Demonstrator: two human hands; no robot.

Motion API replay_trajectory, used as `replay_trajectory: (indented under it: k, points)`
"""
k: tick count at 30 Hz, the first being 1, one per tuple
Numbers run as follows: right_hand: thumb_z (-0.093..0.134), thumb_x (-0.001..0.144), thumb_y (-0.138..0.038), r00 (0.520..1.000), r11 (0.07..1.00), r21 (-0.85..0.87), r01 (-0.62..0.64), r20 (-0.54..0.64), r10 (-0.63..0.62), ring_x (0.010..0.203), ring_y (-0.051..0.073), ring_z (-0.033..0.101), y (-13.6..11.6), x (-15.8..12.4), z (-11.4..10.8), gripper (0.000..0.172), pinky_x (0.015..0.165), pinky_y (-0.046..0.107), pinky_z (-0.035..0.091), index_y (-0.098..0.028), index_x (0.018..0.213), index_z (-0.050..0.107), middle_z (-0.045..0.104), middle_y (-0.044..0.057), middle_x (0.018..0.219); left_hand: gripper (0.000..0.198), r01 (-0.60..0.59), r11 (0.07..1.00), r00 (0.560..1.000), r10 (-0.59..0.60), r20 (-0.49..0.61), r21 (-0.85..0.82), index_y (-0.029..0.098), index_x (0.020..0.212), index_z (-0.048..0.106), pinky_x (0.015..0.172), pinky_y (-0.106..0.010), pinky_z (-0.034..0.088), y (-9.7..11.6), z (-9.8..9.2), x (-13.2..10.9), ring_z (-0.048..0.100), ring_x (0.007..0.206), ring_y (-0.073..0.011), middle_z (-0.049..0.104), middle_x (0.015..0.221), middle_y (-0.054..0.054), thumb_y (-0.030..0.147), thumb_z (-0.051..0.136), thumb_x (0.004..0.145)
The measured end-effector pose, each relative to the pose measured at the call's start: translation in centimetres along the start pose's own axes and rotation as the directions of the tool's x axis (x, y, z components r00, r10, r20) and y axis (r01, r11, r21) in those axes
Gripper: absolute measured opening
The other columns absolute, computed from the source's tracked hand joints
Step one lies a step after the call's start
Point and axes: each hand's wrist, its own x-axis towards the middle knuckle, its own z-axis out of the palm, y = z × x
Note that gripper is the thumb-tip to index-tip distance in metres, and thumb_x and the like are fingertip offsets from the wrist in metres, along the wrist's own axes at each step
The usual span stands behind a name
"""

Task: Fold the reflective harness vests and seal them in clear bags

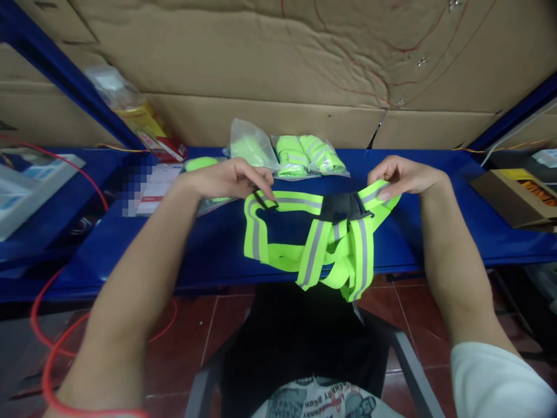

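Observation:
A neon-yellow reflective strap harness (324,247) with grey stripes hangs between my two hands above the front edge of the blue table (435,244). My left hand (230,177) pinches the strap's left end by a black buckle (264,200). Over on the other side, my right hand (402,175) grips the strap beside a black patch (346,206). The loops below dangle off the table's edge toward my lap.
Clear bags of folded neon straps (300,155) lie at the back of the table against a cardboard wall. A paper sheet (159,186) lies left. An open cardboard box (517,197) sits at right, a white tray (30,186) at left. Red cable (47,342) loops over the floor.

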Motion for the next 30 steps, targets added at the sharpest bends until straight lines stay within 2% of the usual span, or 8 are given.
replay_trajectory:
  k: [4,7,12,14,17,22,26,30]
  points:
    - [0.098,0.077,-0.053,0.995,0.999,0.023,0.044,-0.090,-0.042,0.043,0.005,0.048,0.5,-0.6,-0.7,0.041,0.039,0.016,0.035,-0.017,0.082,0.078,0.062,-0.004,0.057,0.041,-0.031,0.984,1.000,0.030,-0.008,-0.178,0.017,0.074,0.084,0.084,-0.034,0.063,-0.2,-0.8,-1.0,0.078,0.096,-0.0270,0.081,0.107,-0.019,0.057,0.095,0.076]
    - [0.091,0.088,-0.046,0.978,0.976,0.107,0.190,-0.107,-0.178,0.039,0.003,0.042,0.9,-0.1,-0.3,0.036,0.038,0.015,0.032,-0.015,0.081,0.074,0.056,-0.005,0.052,0.048,-0.050,0.949,0.999,0.043,-0.030,-0.312,0.014,0.071,0.081,0.073,-0.031,0.063,-0.1,-0.7,-1.3,0.076,0.079,-0.0231,0.080,0.093,-0.019,0.061,0.091,0.079]
    - [0.082,0.097,-0.032,0.906,0.862,0.279,0.423,-0.119,-0.406,0.035,0.007,0.049,0.8,0.3,0.7,0.021,0.040,0.016,0.044,-0.013,0.091,0.077,0.052,-0.008,0.045,0.046,0.039,0.884,0.999,-0.050,-0.011,-0.466,0.015,0.062,0.074,0.055,-0.029,0.059,1.2,-0.5,-1.7,0.067,0.060,-0.0198,0.076,0.078,-0.014,0.055,0.081,0.082]
    - [0.085,0.094,-0.035,0.925,0.884,0.275,0.378,-0.064,-0.375,0.033,0.007,0.051,0.2,-0.6,0.6,0.024,0.039,0.015,0.045,-0.013,0.102,0.080,0.063,-0.004,0.050,0.049,0.075,0.862,0.997,-0.062,0.044,-0.502,0.016,0.060,0.068,0.051,-0.028,0.057,2.2,-0.5,-2.0,0.064,0.058,-0.0179,0.076,0.078,-0.012,0.058,0.078,0.083]
    - [0.094,0.086,-0.036,0.984,0.979,0.174,0.103,0.123,-0.126,0.043,0.014,0.068,-0.9,-2.2,0.1,0.042,0.045,0.018,0.054,-0.014,0.120,0.082,0.079,0.006,0.066,0.043,0.189,0.887,0.981,-0.149,0.125,-0.422,0.019,0.077,0.062,0.048,-0.023,0.048,3.6,-0.5,-2.7,0.059,0.056,-0.0112,0.079,0.088,-0.007,0.052,0.090,0.081]
    - [0.101,0.074,-0.036,0.947,0.984,-0.021,-0.180,0.268,0.179,0.061,0.021,0.080,-1.8,-2.1,0.8,0.053,0.055,0.022,0.062,-0.015,0.120,0.085,0.084,0.010,0.080,0.056,0.277,0.961,0.881,-0.246,0.405,-0.019,0.025,0.124,0.073,0.046,-0.022,0.045,4.3,0.0,-2.4,0.064,0.052,-0.0125,0.083,0.094,-0.006,0.044,0.097,0.076]
    - [0.103,0.067,-0.049,0.948,0.952,-0.134,-0.274,0.131,0.291,0.051,0.015,0.069,-1.1,-0.1,1.6,0.051,0.041,0.020,0.047,-0.020,0.108,0.089,0.079,0.004,0.069,0.042,0.256,0.945,0.857,-0.318,0.406,0.202,0.027,0.120,0.081,0.050,-0.020,0.046,2.7,0.1,-1.6,0.075,0.065,-0.0172,0.084,0.089,-0.004,0.048,0.087,0.085]
    - [0.103,0.064,-0.054,0.978,0.952,-0.228,-0.204,-0.084,0.190,0.053,0.012,0.061,-0.3,0.5,1.2,0.065,0.044,0.023,0.041,-0.024,0.120,0.087,0.073,-0.002,0.065,0.036,0.385,0.857,0.846,-0.476,0.240,0.342,0.025,0.101,0.084,0.046,-0.022,0.036,0.9,-0.3,-1.1,0.065,0.056,-0.0153,0.081,0.077,-0.003,0.053,0.089,0.079]
